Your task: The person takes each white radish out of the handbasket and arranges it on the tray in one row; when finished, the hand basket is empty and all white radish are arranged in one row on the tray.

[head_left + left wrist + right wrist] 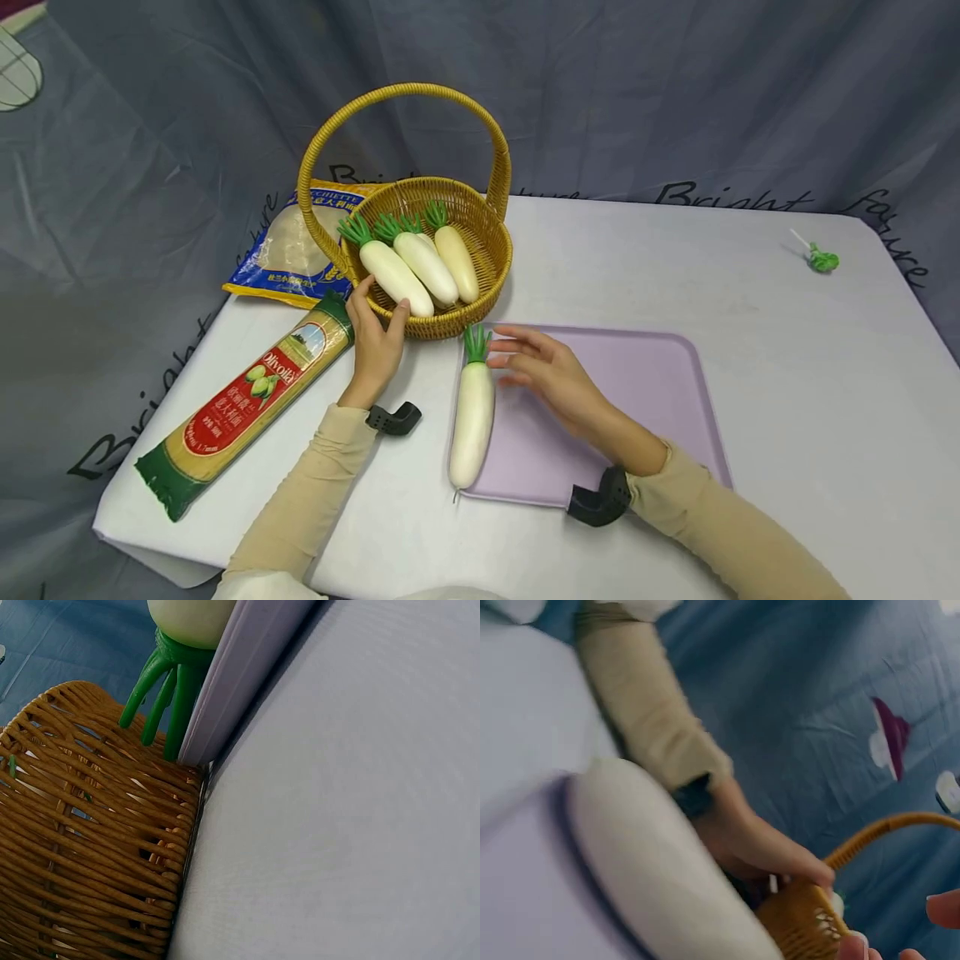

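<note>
My left hand is at the near left rim of a woven wicker basket, gripping it beside the handle's foot. The thumb lies close to a white radish with green leaf stubs; several such radishes lie in the basket. Another white radish rests along the left edge of a lilac tray, leaves toward the basket. Just right of its leaves hovers my right hand, fingers spread and holding nothing. In the right wrist view the radish is blurred and the left hand reaches the basket.
Left of the basket lies a green-ended spaghetti pack. A blue and yellow pasta bag sits partly behind the basket. At the table's far right is a small green lollipop-like item. Grey cloth hangs behind the white table.
</note>
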Motion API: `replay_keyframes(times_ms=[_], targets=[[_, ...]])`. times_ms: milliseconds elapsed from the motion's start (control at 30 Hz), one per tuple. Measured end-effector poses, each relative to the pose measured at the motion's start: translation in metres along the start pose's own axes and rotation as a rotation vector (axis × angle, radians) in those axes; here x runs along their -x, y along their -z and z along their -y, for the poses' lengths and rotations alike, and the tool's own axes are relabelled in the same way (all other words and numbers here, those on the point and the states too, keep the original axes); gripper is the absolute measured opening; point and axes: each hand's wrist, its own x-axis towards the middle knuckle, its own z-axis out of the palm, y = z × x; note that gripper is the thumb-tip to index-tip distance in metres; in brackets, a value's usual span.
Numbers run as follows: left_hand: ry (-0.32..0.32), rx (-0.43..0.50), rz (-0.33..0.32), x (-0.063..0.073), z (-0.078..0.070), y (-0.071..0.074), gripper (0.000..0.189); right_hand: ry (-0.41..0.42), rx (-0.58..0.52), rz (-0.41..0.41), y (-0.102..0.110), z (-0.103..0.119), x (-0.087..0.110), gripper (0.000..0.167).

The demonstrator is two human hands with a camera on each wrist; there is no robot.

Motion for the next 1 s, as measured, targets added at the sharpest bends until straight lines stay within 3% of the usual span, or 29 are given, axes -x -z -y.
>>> replay_keyframes(times_ms=[133, 300, 700, 867, 1000], targets=[[0.003, -0.007, -0.005, 0.000, 0.000, 0.000, 0.059, -0.039, -0.119, 0.025, 0.007, 0.019, -0.025, 0.047], [0.007, -0.009, -0.004, 0.000, 0.001, 0.000, 0.059, -0.032, -0.150, 0.026, 0.016, 0.036, -0.057, 0.045], [-0.013, -0.007, -0.002, -0.001, 0.002, -0.003, 0.058, -0.092, -0.272, 0.045, 0.026, 0.050, -0.114, 0.049], [-0.018, -0.011, -0.008, 0.000, 0.002, -0.003, 0.058, -0.086, -0.224, 0.047, 0.017, 0.050, -0.130, 0.048], [-0.023, -0.018, -0.014, 0.000, 0.001, -0.001, 0.058, -0.067, -0.100, 0.000, 0.006, 0.050, -0.140, 0.046]])
